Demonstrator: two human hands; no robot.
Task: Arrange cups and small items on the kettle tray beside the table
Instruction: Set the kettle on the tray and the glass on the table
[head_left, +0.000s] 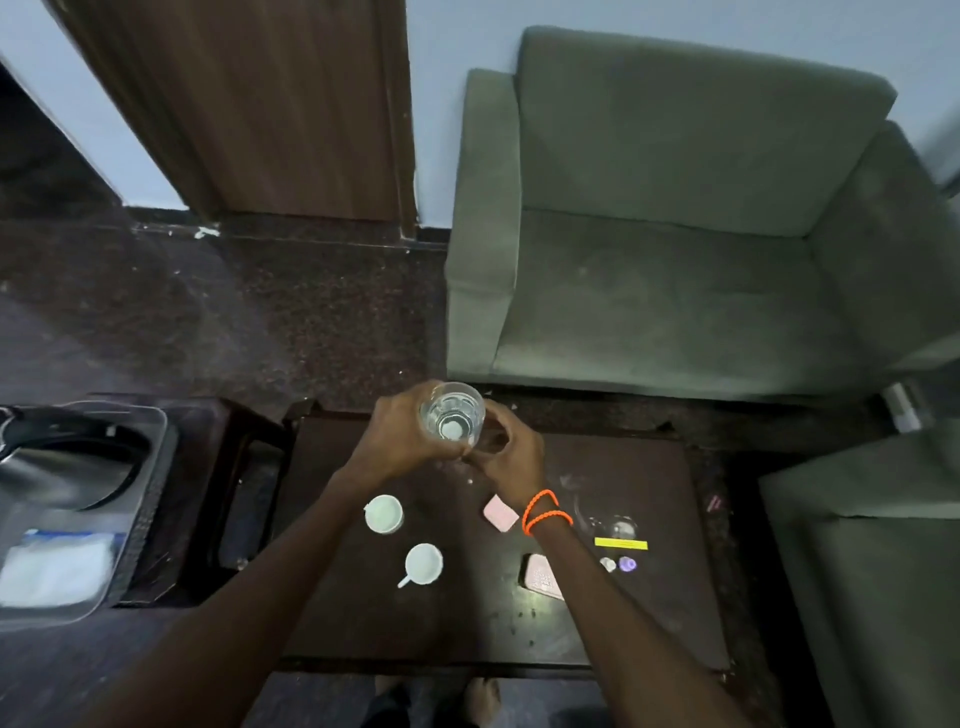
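Note:
My left hand grips a clear drinking glass above the far edge of the dark low table. My right hand, with orange bands on its wrist, touches the glass at its base; whether it holds anything else there I cannot tell. Two white cups sit on the table: one near the left forearm, one with a handle closer to me. The kettle tray stands at the left on a stool, with a black kettle and white packets in it.
Also on the table: a pink sachet, a pink phone, a second clear glass, a yellow strip and two small capsules. A green armchair stands behind the table, another seat at the right.

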